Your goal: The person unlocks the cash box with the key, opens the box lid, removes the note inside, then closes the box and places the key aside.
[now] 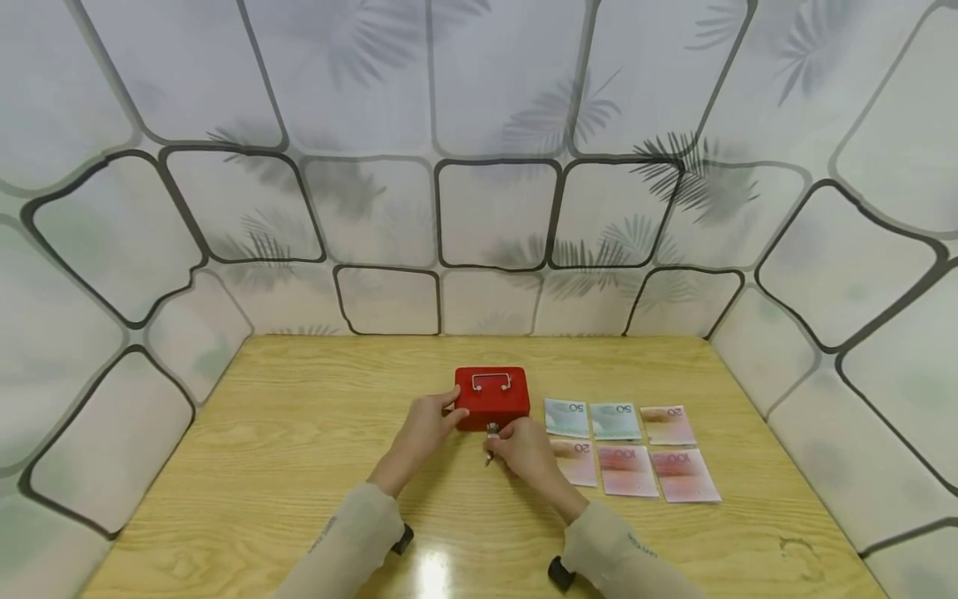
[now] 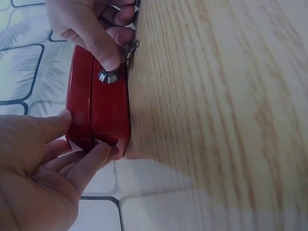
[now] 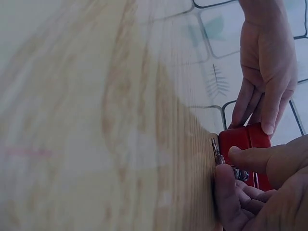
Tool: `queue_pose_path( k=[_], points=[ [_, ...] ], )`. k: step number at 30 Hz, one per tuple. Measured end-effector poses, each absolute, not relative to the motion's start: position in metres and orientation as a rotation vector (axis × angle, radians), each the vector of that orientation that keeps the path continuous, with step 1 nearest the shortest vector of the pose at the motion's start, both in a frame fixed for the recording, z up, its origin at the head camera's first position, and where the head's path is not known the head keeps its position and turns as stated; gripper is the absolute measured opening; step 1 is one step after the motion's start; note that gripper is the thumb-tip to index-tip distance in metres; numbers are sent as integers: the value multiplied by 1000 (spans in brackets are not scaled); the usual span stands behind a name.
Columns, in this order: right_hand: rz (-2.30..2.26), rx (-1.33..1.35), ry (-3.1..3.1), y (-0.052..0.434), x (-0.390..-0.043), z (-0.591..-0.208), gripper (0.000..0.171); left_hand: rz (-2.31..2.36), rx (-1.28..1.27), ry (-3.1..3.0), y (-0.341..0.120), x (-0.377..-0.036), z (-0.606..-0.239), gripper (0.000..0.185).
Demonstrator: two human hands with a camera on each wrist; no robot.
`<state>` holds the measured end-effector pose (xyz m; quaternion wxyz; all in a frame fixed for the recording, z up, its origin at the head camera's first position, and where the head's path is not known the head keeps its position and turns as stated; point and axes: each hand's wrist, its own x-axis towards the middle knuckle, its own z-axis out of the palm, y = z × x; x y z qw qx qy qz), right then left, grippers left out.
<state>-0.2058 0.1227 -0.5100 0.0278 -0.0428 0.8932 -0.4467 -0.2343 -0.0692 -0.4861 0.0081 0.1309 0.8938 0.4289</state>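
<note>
A red cash box [image 1: 490,406] with a thin metal handle [image 1: 491,377] on its lid stands closed on the wooden table. My left hand [image 1: 425,428] holds the box by its left end, thumb on the lid and fingers around the side. At the box's front, my right hand [image 1: 526,449] pinches a key at the round silver lock [image 2: 109,77]; its thumb and fingers hide the key's head. A second small key [image 3: 215,148] dangles from the ring below the fingers, close to the tabletop.
To the right of the box lie several banknotes in two rows: greenish 50 notes [image 1: 566,418], a 20 note [image 1: 668,425] and pinkish 100 notes [image 1: 627,472] among them. A patterned fabric wall [image 1: 490,216] encloses the table [image 1: 314,391] at the back and sides.
</note>
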Motion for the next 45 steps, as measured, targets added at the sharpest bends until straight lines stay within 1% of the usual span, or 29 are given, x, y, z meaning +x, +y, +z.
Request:
queue_pose_path(
  k=[7,15,23,29,34,42,45],
  points=[
    [-1493,-92,2642,126,-207,-512,32,1338,388,2791,-69,-235,-488,52],
    [-1444,-38,2679,124,-206,-515,36,1297,410,2831,-70,-236,-490,50],
    [-1724,116,2321,123,-205,-512,27,1302,412,2825,-71,-235,-490,51],
    [-1854,193,2123,123,-206,-513,23,1326,414,2801,-71,-234,-487,51],
    [-1882,198,2230,119,-206,-519,16,1307,422,2824,-69,-235,-487,51],
    [-1893,120,2403,116,-202,-527,15,1315,400,2836,-70,-235,-490,50],
    [-1894,103,2454,115,-200,-527,14,1324,423,2854,-70,-235,-491,46]
  ],
)
